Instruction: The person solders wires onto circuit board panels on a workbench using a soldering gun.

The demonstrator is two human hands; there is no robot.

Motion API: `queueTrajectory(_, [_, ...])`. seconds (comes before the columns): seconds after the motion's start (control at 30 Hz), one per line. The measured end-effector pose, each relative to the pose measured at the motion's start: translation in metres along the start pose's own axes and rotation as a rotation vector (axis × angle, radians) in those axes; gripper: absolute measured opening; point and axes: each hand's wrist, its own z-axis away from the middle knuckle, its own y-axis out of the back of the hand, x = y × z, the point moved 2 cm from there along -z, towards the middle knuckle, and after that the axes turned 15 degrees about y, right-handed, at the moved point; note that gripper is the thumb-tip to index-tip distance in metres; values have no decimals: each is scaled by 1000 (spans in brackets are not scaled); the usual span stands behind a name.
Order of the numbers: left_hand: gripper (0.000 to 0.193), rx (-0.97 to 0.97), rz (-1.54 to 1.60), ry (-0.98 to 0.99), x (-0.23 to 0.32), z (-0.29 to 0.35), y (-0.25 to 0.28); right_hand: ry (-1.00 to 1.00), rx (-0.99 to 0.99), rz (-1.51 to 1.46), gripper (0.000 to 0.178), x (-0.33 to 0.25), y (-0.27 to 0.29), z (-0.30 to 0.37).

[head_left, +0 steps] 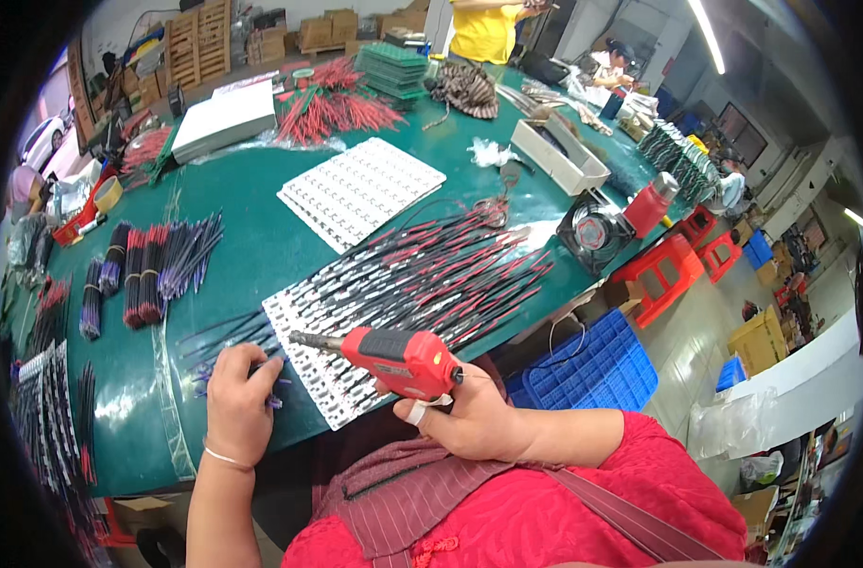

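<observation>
One red-and-black pistol-style power tool [405,360], likely rigid and weighty, is best held behind its metal nozzle [316,341], where the right hand [474,421] clamps it; the left hand [237,407] curls beside black wires [251,328], grip indeterminable.

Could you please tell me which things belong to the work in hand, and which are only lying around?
Seem part of the work:
red tool, held in the right hand
wires, some beside the left hand
white board under the wires

Seem only lying around:
blue crate
striped cloth
white box
</observation>
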Motion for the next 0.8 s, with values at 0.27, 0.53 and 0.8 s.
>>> queueTrajectory(0.27, [45, 118, -21, -128, 9, 6, 11, -31, -4, 53, 42, -4, 6, -3])
queueTrajectory(0.53, [63, 102, -71, 24, 20, 14, 18, -34, 13, 65, 38, -8, 1, 0])
queueTrajectory(0.8, [55, 35, -233, 30, 19, 24, 15, -69, 106, -95, 35, 2, -3, 13])
